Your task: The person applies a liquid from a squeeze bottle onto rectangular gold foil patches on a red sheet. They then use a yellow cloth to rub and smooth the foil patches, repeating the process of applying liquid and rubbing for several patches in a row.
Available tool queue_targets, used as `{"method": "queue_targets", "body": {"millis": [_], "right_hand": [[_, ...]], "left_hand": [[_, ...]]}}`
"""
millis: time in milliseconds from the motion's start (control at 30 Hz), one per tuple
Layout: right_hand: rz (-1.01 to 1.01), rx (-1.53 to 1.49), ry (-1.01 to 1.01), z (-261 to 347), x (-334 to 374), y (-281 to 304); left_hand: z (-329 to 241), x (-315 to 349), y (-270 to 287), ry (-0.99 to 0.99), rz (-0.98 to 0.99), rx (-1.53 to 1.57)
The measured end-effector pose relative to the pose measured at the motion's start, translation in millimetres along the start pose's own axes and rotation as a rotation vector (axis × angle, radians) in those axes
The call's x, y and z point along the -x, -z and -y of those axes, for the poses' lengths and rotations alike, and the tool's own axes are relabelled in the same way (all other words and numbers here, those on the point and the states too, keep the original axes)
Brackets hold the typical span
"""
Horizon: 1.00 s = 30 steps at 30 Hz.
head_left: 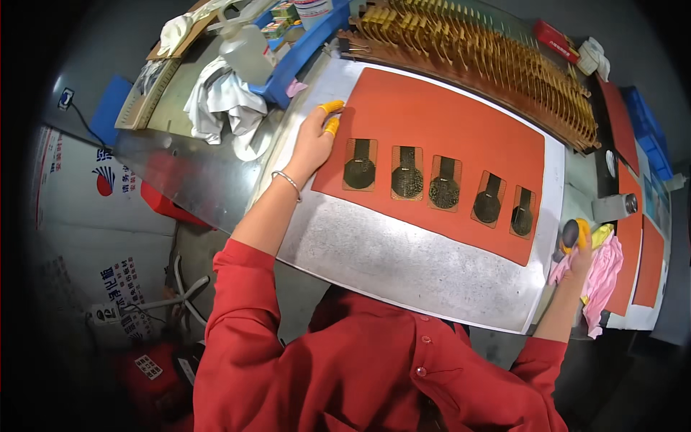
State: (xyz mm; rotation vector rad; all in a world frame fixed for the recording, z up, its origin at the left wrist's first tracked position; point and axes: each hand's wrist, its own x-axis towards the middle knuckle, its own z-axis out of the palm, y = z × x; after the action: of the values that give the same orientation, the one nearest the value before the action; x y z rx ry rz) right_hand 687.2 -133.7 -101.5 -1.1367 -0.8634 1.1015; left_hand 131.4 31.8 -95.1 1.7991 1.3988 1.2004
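Observation:
An orange-red rubber-like sheet (432,108) lies on a pale metal plate (403,266). On it, several flat pieces, each with a black disc and a black strip, form a slanting row; one is the leftmost piece (359,165). At the sheet's left edge is my left hand (314,140), with yellow finger covers on two fingertips held apart and nothing visible between them. My right hand (580,252), also with yellow finger covers, is closed around a dark, rounded object (570,233) beyond the plate's right edge. The object's kind is unclear, as fingers hide part of it.
Behind the plate stands a long rack of thin amber strips (482,57). A blue bin (288,79), a plastic bottle (246,54) and a white cloth (227,104) are at the left. Pink cloth (604,270) and a grey container (614,207) lie at the right.

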Motion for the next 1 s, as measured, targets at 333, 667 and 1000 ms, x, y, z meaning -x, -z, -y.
{"method": "queue_targets", "body": {"millis": [333,667,1000], "right_hand": [[-0.180,0.227,-0.027,-8,2,-25],[-0.234,0.206,-0.027,11,2,-62],[-0.094,0.109,-0.068,19,8,-63]], "left_hand": [[-26,4,-4,-0.127,0.003,-0.175],[-168,34,-113,-0.624,0.654,-0.239],[-197,30,-222,-0.444,0.902,-0.446]]}}
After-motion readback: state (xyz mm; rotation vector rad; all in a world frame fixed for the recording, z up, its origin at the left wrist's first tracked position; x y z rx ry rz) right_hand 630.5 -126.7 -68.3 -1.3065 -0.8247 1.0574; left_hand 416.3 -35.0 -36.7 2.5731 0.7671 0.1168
